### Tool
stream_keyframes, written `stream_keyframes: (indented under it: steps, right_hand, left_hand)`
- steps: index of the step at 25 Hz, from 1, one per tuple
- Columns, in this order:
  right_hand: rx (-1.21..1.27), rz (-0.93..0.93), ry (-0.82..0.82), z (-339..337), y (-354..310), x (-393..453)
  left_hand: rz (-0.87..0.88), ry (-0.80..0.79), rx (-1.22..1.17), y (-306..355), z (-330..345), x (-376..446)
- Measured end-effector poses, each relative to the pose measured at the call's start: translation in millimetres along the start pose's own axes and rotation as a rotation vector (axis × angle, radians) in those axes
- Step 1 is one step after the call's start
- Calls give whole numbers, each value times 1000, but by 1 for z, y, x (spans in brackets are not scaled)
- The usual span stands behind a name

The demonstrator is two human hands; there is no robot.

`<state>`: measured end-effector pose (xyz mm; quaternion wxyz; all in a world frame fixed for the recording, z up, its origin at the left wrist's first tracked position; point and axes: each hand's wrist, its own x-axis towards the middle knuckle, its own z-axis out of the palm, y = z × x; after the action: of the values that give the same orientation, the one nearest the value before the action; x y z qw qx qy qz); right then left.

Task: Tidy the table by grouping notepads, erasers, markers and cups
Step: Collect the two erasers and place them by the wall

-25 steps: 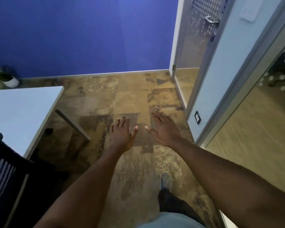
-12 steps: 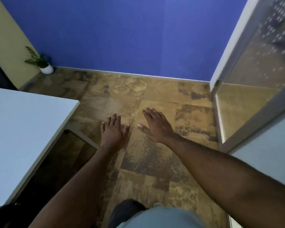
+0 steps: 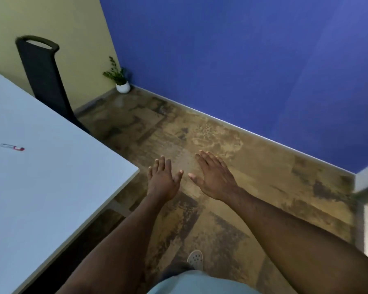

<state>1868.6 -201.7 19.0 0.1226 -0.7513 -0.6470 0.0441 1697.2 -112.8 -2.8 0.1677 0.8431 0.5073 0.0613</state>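
Head view has swung left since a moment ago, bringing more of the white table (image 3: 51,177) into sight, with a black chair (image 3: 43,75) behind it. A red-capped marker (image 3: 12,147) now shows on the table, well apart from both hands. Left hand (image 3: 163,180) and right hand (image 3: 214,177) hover beside the table's corner, fingers spread, holding nothing; grouping has likely not begun.

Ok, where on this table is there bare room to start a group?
The white table shows just one item, a red-capped marker near the left edge of view. The stretch between it and the near corner by the left hand is bare, as is the strip toward the black chair. Both the left and the right hand are over the floor. Nothing looks crowded.
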Motion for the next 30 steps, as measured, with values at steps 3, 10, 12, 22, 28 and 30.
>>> stream_keyframes:
  steps: [3,10,12,22,28,30]
  right_hand:
    - [9,-51,4,-5,19,91]
    - [97,-264,-67,14,31,284]
    - [99,-342,-107,24,30,349]
    - [174,-836,-366,53,-34,554]
    - [194,-1050,-470,87,-121,610]
    - [184,-1115,-474,101,-152,627]
  left_hand:
    - [-57,16,14,-10,-15,83]
    - [-293,91,-10,-55,-46,209]
    - [-405,144,-27,-71,-51,244]
    - [-1026,342,-141,-148,-94,320]
    - [-1276,420,-112,-212,-100,317]
    - [-1334,434,-128,-242,-100,319]
